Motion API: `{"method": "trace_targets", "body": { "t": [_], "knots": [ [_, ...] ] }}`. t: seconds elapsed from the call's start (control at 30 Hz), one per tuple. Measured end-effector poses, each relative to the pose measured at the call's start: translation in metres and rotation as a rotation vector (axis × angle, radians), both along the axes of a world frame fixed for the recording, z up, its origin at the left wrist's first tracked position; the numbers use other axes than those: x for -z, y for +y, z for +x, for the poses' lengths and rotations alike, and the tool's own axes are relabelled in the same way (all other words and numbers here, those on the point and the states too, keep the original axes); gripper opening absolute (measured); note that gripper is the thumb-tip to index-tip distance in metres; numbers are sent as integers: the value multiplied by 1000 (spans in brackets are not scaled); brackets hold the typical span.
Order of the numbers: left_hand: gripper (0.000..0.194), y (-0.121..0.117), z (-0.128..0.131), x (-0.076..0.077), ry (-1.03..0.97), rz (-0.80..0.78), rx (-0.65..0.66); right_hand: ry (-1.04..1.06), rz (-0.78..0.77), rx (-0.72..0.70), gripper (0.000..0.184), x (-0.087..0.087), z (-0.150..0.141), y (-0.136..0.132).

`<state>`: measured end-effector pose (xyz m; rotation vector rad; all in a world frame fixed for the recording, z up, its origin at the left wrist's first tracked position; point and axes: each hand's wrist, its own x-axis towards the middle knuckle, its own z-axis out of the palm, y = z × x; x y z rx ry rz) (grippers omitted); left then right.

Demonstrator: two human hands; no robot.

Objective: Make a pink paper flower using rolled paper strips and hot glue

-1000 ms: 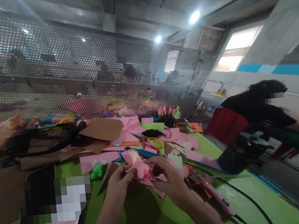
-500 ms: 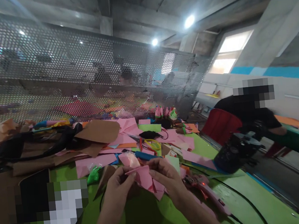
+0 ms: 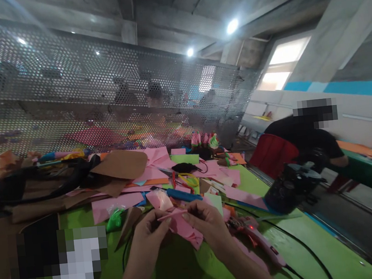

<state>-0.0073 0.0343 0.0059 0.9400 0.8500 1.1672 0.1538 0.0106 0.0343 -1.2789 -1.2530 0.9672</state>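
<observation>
Between my two hands is a folded piece of pink paper or foam sheet (image 3: 183, 227), held above the green tabletop (image 3: 172, 272). My left hand (image 3: 153, 228) pinches its left edge between thumb and fingers. On the other side, my right hand (image 3: 202, 223) grips the upper right edge with thumb and fingertips. Just beyond the fingers sit a pale pink bundle (image 3: 163, 200) and a blue tool handle (image 3: 184, 195). A pink glue gun (image 3: 265, 243) with a lit red light lies to the right of my right hand.
Brown sheets (image 3: 122, 164) and pink sheets (image 3: 116, 205) cover the table's far side. A green plastic bundle (image 3: 115, 220) lies left. Black cable (image 3: 301, 238) curves across the right. A perforated metal screen (image 3: 109, 90) stands behind. A person (image 3: 304, 132) sits at another table, right.
My right hand's thumb and fingers have shifted slightly left along the pink piece, and its folded shape looks narrower. The whole view has moved a little.
</observation>
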Motion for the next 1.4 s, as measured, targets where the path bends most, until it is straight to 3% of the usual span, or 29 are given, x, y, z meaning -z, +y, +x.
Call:
{"method": "trace_targets", "body": {
  "t": [0.47, 0.97, 1.4],
  "knots": [
    [27, 1, -2, -7, -41, -13, -62, 39, -3, 24, 34, 6, 6, 3],
    [22, 5, -4, 5, -110, -13, -16, 54, -6, 22, 31, 10, 8, 5],
    [31, 6, -6, 6, -35, -34, 0, 4, -10, 14, 27, 7, 6, 2]
  ]
}}
